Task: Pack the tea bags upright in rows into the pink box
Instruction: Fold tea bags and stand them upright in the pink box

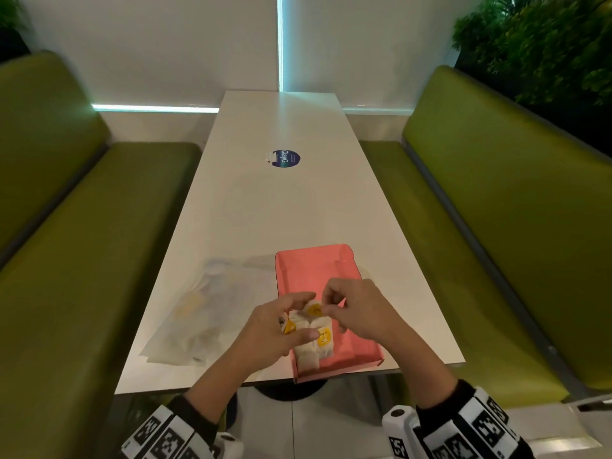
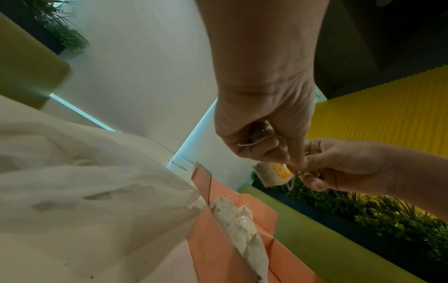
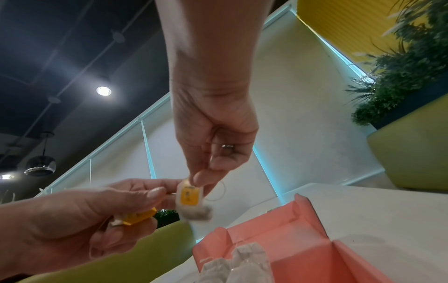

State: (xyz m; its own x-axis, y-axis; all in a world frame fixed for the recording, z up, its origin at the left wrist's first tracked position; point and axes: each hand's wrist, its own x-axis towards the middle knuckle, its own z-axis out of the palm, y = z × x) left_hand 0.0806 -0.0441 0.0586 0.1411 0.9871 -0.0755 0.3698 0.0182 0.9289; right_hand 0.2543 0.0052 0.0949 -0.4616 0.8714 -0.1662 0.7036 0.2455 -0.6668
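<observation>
A long white desk (image 1: 281,207) runs between two green benches (image 1: 82,243). The pink box (image 1: 361,346) lies open at the desk's near edge, around 5 o'clock from the desk's middle, one corner just over the edge. A few tea bags (image 1: 313,352) sit in the box's near left corner, bunched together; whether they stand upright cannot be told.

Both hands meet just above the box. The right hand (image 1: 356,308) pinches the top of one tea bag (image 3: 192,203) between thumb and fingertip, its yellow tag (image 3: 189,197) facing out and its string looping beside it. The left hand (image 1: 275,329), at 9 o'clock from the right, has its fingers curled round a second yellow tag (image 3: 139,217), with string across its palm.

A crumpled clear plastic bag (image 1: 205,313) lies at 9 o'clock from the box. A round blue sticker (image 1: 286,159) sits toward the desk's far end, at 12 o'clock.
</observation>
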